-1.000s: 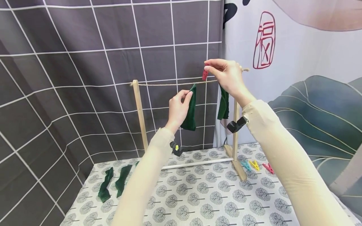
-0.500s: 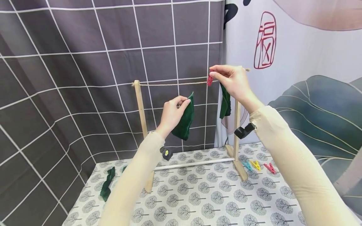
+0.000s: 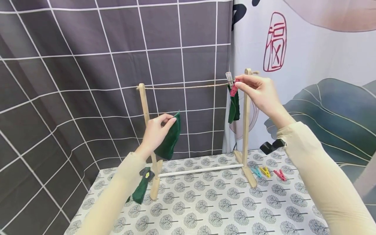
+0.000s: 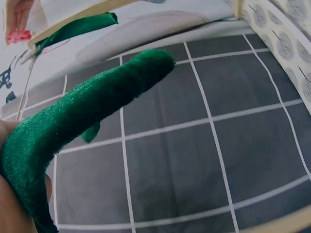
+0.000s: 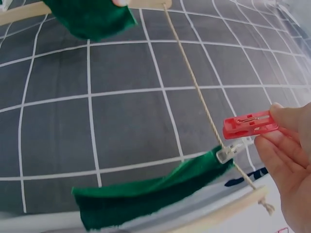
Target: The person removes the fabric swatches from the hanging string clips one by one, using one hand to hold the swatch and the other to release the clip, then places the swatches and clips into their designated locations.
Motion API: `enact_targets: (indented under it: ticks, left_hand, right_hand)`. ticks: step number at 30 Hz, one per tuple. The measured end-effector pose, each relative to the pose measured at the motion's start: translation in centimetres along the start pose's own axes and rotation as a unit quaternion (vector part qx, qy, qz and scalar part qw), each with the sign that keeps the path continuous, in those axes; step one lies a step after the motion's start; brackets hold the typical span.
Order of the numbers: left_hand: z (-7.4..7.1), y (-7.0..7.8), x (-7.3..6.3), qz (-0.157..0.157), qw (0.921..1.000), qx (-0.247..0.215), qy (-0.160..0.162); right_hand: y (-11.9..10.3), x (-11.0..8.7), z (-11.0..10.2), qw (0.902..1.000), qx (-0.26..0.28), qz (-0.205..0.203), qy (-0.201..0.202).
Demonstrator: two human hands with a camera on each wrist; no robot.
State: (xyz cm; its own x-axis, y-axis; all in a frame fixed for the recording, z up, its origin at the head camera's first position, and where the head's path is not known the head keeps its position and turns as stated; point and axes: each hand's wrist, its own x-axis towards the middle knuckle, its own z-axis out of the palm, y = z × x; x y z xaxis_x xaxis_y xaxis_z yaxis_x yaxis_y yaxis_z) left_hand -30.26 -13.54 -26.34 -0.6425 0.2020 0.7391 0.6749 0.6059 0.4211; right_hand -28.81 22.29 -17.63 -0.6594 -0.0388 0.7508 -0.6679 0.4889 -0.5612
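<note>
My left hand (image 3: 155, 132) pinches the upper edge of a green plush cloth piece (image 3: 170, 143), which hangs down left of centre in the head view. In the left wrist view that cloth (image 4: 92, 97) bends across the frame. Between thumb and fingers, my right hand (image 3: 262, 96) holds a red clothespin (image 5: 250, 124) near the right end of a thin rope (image 3: 188, 86). Just beside it, a whitish clear clothespin (image 5: 226, 154) clips another green cloth (image 5: 150, 191) to the rope. The red clothespin overlaps this cloth in the head view, but looks apart from the rope in the right wrist view.
The rope runs between a left wooden post (image 3: 144, 104) and a right wooden post (image 3: 245, 130), joined low down by a white bar (image 3: 202, 170). Blue (image 3: 257, 172), yellow (image 3: 265, 171) and red (image 3: 280, 175) clothespins lie at right. More green cloth (image 3: 141, 189) lies at left, partly behind my arm.
My left hand has moved left and down with the green cloth, away from the rope. My right hand has shifted right with the red clothespin, exposing the clear clothespin and the right post's top.
</note>
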Motion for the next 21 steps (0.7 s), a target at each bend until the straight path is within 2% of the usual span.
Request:
enact_targets:
  ticks: [11, 15, 21]
  left_hand:
    - [-5.4, -2.4, -4.8, -0.037, 0.9974, 0.059, 0.019]
    - [-7.3, -3.2, -7.1, -0.057, 0.9946, 0.084, 0.019]
    - [-9.8, -3.6, -10.4, -0.079, 0.9898, 0.116, 0.025]
  right_hand:
    - [2.1, -3.7, -3.8, 0.9988, -0.042, 0.025, -0.005]
    - [3.0, -5.2, -5.3, 0.9954, -0.075, 0.059, 0.001]
    - [5.0, -8.0, -7.2, 0.9888, -0.089, 0.119, 0.004]
